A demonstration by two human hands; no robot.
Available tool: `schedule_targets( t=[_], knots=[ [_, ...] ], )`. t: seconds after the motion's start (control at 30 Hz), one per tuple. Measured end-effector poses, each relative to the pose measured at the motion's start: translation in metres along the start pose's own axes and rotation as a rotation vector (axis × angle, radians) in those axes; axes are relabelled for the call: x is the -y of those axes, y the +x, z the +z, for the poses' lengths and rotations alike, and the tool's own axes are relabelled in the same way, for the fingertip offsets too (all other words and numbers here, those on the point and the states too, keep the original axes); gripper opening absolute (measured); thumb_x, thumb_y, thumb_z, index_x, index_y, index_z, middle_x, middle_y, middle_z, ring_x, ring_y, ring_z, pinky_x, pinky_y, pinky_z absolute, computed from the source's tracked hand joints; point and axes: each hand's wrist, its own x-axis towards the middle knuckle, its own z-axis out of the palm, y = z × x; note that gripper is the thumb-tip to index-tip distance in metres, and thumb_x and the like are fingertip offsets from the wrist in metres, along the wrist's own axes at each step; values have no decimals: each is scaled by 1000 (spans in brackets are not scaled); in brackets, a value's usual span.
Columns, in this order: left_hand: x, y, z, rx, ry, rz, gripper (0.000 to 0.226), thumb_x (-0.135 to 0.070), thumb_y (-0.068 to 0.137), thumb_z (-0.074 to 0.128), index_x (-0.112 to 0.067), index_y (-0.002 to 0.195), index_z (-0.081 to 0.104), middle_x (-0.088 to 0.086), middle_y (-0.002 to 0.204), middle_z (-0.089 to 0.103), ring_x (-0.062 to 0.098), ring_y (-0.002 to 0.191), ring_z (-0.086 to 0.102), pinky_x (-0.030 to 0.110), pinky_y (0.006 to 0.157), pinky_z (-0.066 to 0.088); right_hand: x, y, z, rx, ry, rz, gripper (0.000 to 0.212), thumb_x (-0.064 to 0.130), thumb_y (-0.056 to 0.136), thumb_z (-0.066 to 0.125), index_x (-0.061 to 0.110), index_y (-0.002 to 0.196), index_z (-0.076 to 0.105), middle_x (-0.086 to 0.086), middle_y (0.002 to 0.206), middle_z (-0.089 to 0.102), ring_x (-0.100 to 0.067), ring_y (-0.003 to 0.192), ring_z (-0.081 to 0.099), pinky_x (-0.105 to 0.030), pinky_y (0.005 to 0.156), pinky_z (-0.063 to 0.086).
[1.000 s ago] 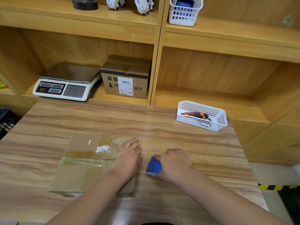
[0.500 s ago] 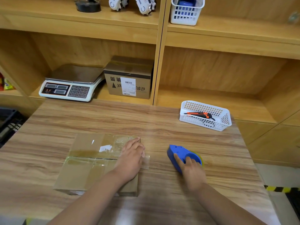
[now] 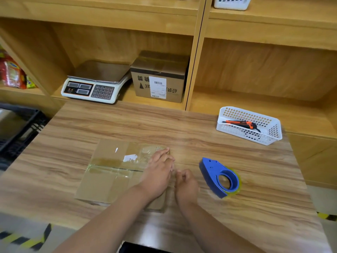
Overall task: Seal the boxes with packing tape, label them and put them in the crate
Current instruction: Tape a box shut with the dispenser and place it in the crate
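Left hand: palm down on the right end of the flat cardboard box, forearm coming in from the lower left. Fingers were straight and pressed together, pointing away from the person, with the tips at the box's far right corner.

Right hand: on the table just beside the box's right edge and close to the left hand. Fingers were curled inward, knuckles up. Whether they pinched a loose end of tape could not be told, as the spot was blurred.

The box lay flat on the table, left of centre. Clear tape ran along its middle seam and glossy tape covered the far half. A small white scrap lay under the tape.

The blue tape dispenser lay on its side right of the right hand, apart from it.

Writing: a second carton on the shelf carried a white label with a barcode at top and bottom. Its text was too small to read. Dark characters printed on the carton appeared upside down and were not legible. The scale beside it showed a keypad and display windows, markings unreadable.

A white basket at the table's far right held an orange and black knife. A black crate stood left of the table.
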Motion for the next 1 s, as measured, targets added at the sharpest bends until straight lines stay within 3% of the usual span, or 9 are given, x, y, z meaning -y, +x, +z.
schedule_targets(
  t=[0.13, 0.2, 0.27, 0.4, 0.57, 0.7, 0.8, 0.9, 1.0],
  knots=[
    [-5, -6, -3, -31, -53, -113, 45, -12, 92, 41, -7, 137, 38, 9, 145, 35, 22, 139, 26, 23, 112, 13, -7, -4, 13, -53, -40, -4, 33, 32, 95, 49, 26, 63, 41, 0, 70, 60, -27, 78, 56, -37, 83, 35],
    [-2, -13, -6, -116, -64, -164, 51, -14, 86, 39, -4, 135, 35, 14, 132, 49, 26, 122, 47, 30, 102, 38, -7, -6, 19, -48, -63, -7, 32, 33, 95, 48, 26, 64, 42, 1, 70, 59, -26, 79, 56, -43, 90, 38],
    [5, -21, -11, -157, -49, -206, 51, -19, 81, 36, -3, 129, 37, 13, 121, 56, 23, 112, 47, 37, 94, 47, -6, -5, 21, -46, -138, -21, 29, 34, 96, 46, 25, 68, 43, 2, 74, 58, -25, 84, 55, -39, 91, 35],
    [30, -45, -20, -230, 43, -259, 50, -20, 80, 37, -2, 128, 38, 16, 119, 56, 25, 111, 40, 39, 104, 30, 0, -4, 24, -22, -287, -83, 18, 29, 96, 42, 20, 82, 48, -3, 82, 55, -26, 90, 49, -34, 80, 31],
    [51, -69, -30, -110, 213, -121, 58, -36, 84, 40, -2, 130, 43, 14, 130, 54, 23, 126, 36, 36, 112, 16, -4, -6, 33, 15, -426, -164, 12, 16, 92, 40, 14, 88, 50, -11, 87, 56, -29, 88, 49, -41, 81, 41],
    [58, -73, -27, 76, 298, 69, 70, -51, 89, 34, -6, 142, 34, 7, 148, 37, 19, 140, 24, 44, 110, 19, 0, -4, 32, 10, -557, -359, 25, -9, 73, 63, 6, 92, 57, -12, 78, 59, -33, 76, 56, -39, 62, 45],
    [59, -73, -24, 157, 321, 219, 76, -58, 88, 34, -8, 144, 26, 6, 152, 27, 19, 142, 21, 46, 111, 18, 10, 12, 25, 16, -584, -358, 50, -7, 82, 53, -2, 131, 42, -15, 111, 58, -33, 103, 54, -42, 87, 46],
    [58, -72, -24, 185, 280, 256, 76, -59, 86, 37, -9, 143, 33, 5, 150, 33, 19, 140, 29, 46, 109, 18, 34, 21, 16, -54, -185, -158, 44, 6, 95, 39, 0, 138, 33, -9, 112, 54, -30, 112, 52, -36, 97, 38],
    [62, -70, -25, 173, 222, 260, 72, -57, 85, 36, -10, 139, 42, 2, 145, 43, 18, 136, 38, 43, 106, 21, 57, 20, 26, -113, -22, -3, 46, 17, 101, 34, -1, 142, 27, -16, 132, 47, -29, 127, 41, -27, 99, 29]
  ],
)
